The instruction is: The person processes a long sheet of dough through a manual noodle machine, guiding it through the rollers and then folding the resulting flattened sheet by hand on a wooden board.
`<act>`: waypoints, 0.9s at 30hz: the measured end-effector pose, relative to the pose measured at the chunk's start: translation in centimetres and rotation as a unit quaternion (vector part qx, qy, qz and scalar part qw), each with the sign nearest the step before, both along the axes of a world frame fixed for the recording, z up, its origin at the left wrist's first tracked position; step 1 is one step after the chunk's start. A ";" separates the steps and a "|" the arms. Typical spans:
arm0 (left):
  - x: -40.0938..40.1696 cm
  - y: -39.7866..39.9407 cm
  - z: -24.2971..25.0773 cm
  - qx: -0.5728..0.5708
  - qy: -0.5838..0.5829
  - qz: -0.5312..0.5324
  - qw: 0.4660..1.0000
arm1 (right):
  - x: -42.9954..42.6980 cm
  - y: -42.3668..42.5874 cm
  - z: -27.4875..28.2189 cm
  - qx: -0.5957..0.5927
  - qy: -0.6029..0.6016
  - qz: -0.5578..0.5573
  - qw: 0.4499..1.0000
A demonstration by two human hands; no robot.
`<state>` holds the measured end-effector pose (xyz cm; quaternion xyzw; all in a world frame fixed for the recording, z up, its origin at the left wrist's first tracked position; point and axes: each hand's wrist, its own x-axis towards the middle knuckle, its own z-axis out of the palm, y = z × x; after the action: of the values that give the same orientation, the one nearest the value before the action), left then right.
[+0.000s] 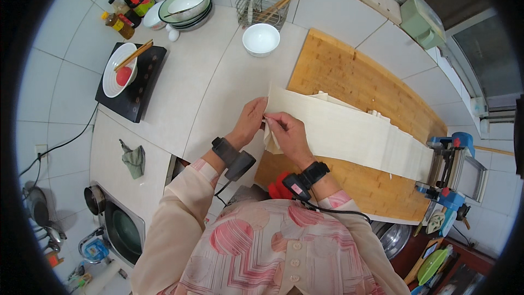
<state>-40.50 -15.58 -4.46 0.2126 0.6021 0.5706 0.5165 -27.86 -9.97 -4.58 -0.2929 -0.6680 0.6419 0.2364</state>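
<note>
A long, wide sheet of pale dough (348, 129) lies across a wooden board (327, 65), its far right end at the rollers of a pasta machine (446, 168). At the sheet's left end, my left hand (249, 121) holds the edge, with thumb and fingers around it. Close beside it, my right hand (288, 133) pinches the same edge between thumb and fingers. The dough's end hangs down in a fold below my fingers, past the board's left side. Folded layers of dough show behind the sheet's upper edge.
A white bowl (261, 40) and a wire basket with chopsticks (262, 6) stand behind the board. On the left are an induction cooker (149, 78) bearing a bowl with a red item, stacked dishes (186, 8), bottles, a cloth (134, 159) and a sink (125, 227).
</note>
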 end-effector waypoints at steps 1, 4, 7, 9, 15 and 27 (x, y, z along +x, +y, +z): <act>-0.1 -0.1 -0.1 -0.002 0.000 0.000 1.000 | -0.2 -0.2 0.1 0.016 -0.007 -0.012 1.000; -0.5 0.0 -0.3 -0.020 -0.032 0.001 0.999 | -0.4 -0.3 -0.2 0.020 -0.010 -0.013 1.000; -0.9 0.4 -1.3 -0.019 -0.017 -0.050 0.998 | 0.0 0.0 0.1 0.012 -0.043 0.007 0.999; -1.7 0.7 -2.5 -0.036 0.057 -0.084 0.994 | 0.5 0.0 0.6 -0.065 -0.016 0.015 0.998; -6.7 -1.7 -2.6 -0.001 0.035 -0.007 0.999 | 3.9 2.9 -0.4 -0.086 -0.030 -0.025 0.996; -0.4 3.4 5.6 0.074 -0.089 0.058 0.992 | 41.0 18.0 -4.1 0.312 -0.423 -0.489 0.696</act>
<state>-40.87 -12.19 1.12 0.1629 0.5213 0.6592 0.5168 13.14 8.03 -8.71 -0.7283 -0.6222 -0.0012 0.2872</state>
